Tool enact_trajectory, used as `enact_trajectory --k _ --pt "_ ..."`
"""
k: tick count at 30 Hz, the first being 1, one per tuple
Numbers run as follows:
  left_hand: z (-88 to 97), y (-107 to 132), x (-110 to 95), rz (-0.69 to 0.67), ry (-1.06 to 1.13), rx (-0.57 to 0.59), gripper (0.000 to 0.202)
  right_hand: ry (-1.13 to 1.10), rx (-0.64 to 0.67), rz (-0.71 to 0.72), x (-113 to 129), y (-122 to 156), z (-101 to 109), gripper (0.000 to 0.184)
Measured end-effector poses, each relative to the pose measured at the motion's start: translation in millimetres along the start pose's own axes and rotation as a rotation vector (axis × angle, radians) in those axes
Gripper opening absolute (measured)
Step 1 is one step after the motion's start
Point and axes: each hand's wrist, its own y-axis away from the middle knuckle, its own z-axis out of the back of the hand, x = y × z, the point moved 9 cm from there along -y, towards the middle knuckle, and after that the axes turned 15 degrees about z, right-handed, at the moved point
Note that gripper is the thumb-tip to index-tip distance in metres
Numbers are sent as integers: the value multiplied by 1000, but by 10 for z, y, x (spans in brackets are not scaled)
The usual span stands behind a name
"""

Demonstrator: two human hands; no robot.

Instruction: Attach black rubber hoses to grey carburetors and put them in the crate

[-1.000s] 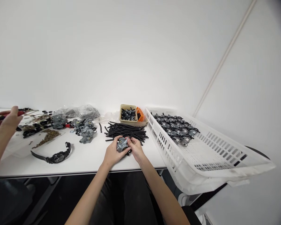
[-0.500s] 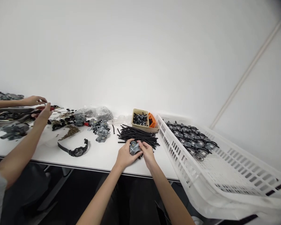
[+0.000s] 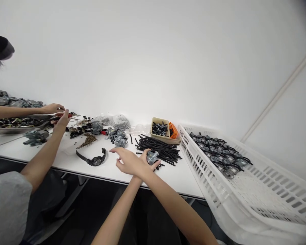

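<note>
A white table has its front edge just below the hands. A white plastic crate of carburetors overhangs its right end, and black rubber hoses lie just behind the hands. The left grip is closed around a grey carburetor, partly hidden behind the right wrist. The right grip is open, fingers spread, touching nothing. Farther left, a co-worker's hands are at red-handled pliers.

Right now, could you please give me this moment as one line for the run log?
one hand: holding carburetor | other hand: open, fingers spread | nearby: black tubes, wristwatch | co-worker's hand: far left
</note>
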Motion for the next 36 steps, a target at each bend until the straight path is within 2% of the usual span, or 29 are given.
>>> enact_trajectory --k 2,4,7,10,13,17,21,24,27,30,36 --pt "0 15 -17 22 10 10 62 259 241 148 -104 -145 -312 61" --pt "0 18 -11 65 -15 13 63 524 423 228 -279 -228 -505 73" --pt "-10 0 20 129 -44 27 64 813 640 263 -535 -261 -662 82" --pt "-12 -21 30 143 -48 31 64 961 750 306 -653 -251 -743 79" --pt "-16 -17 28 134 -34 48 63 1043 749 365 -662 -278 -773 74" --pt "7 6 11 98 -16 29 61 1081 687 481 -557 -349 -737 63" --pt "9 21 -42 24 -2 13 58 947 509 540 -350 -421 -544 48" --pt "-11 38 -108 -42 -27 10 59 812 339 596 -164 -420 -379 47" --pt "-27 56 -149 -88 -59 -16 64 684 231 632 -46 -376 -282 49" --pt "-52 75 -168 -131 -77 -30 68 603 214 670 16 -315 -270 52" --pt "-58 93 -188 -158 -84 -32 69 568 267 728 69 -230 -313 52"
